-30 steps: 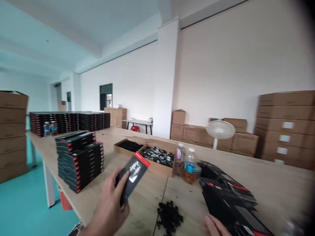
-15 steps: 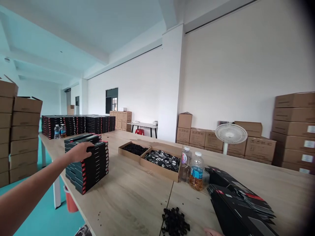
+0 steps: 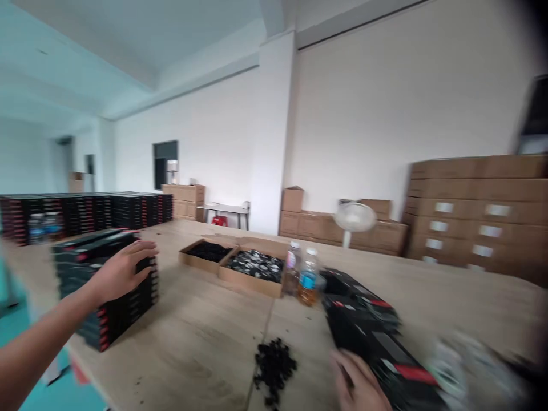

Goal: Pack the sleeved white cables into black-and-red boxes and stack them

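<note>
My left hand [image 3: 126, 271] has its fingers apart and empty, in front of and beside the top of a stack of black boxes [image 3: 124, 314] at the left of the table. My right hand [image 3: 359, 379] is at the bottom edge, blurred, with its fingers curled beside a pile of flat black packaging [image 3: 363, 325]; whether it holds anything is not clear. A heap of small black parts [image 3: 274, 365] lies between the hands. Two open cartons behind it hold small black pieces [image 3: 209, 251] and black-and-white discs [image 3: 257, 265].
Two bottles [image 3: 308, 279] stand beside the cartons. Long rows of black boxes [image 3: 94, 214] line the far left of the table [image 3: 192, 325]. Clear plastic [image 3: 471, 371] lies at lower right. A white fan [image 3: 355, 217] and stacked brown cartons [image 3: 471, 211] stand beyond.
The view has turned right. My left hand has come off the stack's top and its fingers have spread. My right hand has come further into view by the black packaging.
</note>
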Action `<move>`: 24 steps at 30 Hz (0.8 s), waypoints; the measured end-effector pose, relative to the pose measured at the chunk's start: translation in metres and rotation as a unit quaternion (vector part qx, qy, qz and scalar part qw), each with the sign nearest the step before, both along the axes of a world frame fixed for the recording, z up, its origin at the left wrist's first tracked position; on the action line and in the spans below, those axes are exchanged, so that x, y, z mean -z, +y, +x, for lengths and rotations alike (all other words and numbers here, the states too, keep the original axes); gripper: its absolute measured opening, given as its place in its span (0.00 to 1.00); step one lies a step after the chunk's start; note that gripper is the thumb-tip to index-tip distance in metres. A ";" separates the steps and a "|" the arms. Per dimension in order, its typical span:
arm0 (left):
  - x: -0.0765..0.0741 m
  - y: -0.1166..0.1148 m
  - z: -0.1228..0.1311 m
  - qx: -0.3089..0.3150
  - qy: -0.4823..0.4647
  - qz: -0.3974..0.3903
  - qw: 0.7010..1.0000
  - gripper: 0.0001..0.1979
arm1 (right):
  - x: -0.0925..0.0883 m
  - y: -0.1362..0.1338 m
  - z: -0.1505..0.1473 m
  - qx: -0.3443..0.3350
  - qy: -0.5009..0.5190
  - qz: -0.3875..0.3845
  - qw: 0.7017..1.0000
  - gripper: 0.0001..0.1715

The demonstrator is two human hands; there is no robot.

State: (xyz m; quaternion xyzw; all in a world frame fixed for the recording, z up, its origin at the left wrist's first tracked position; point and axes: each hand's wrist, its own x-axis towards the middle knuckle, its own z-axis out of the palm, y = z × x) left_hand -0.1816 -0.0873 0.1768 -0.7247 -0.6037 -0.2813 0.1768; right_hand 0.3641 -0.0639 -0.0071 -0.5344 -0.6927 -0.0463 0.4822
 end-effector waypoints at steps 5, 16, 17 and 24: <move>0.052 0.024 0.140 0.216 -0.131 -0.049 0.966 0.17 | -0.026 -0.013 0.018 0.315 -0.105 0.033 0.943 0.30; 0.146 0.033 0.374 0.388 -0.474 -0.346 0.710 0.32 | -0.025 -0.031 0.014 0.275 -0.170 0.024 0.946 0.15; 0.150 0.031 0.376 0.404 -0.512 -0.373 0.660 0.32 | -0.027 -0.034 0.003 0.249 -0.170 0.045 0.952 0.15; 0.143 0.041 0.349 0.338 -0.734 -0.387 0.444 0.21 | -0.018 -0.035 -0.060 -0.034 -0.102 0.033 0.994 0.28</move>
